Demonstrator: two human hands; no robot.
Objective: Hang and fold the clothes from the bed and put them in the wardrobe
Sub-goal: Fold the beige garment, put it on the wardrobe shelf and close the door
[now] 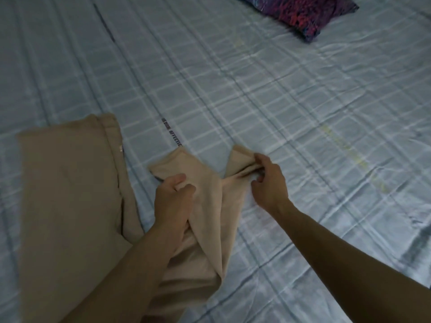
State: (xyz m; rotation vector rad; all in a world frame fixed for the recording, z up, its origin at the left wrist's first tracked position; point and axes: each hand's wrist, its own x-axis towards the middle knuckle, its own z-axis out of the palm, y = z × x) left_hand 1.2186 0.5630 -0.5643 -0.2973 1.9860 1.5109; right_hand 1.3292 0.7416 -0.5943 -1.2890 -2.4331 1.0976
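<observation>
Both forearms extend forward over the bed covered in a pale blue checked sheet [256, 94]. The left hand [173, 199] has its fingers curled, gripping one end of a soft, light beige knit garment [207, 217]. The right hand [268, 180] pinches the other end between thumb and fingers. The garment is bunched and twisted between the hands, with its lower part lying on the sheet. Just beside it, to the left, tan woven trousers [67, 194] lie flat. A purple-and-red patterned pillow [307, 12] rests well apart at the far edge.

Matt beige cloth garment [207, 206], sheeny bedsheet [279, 101]
</observation>
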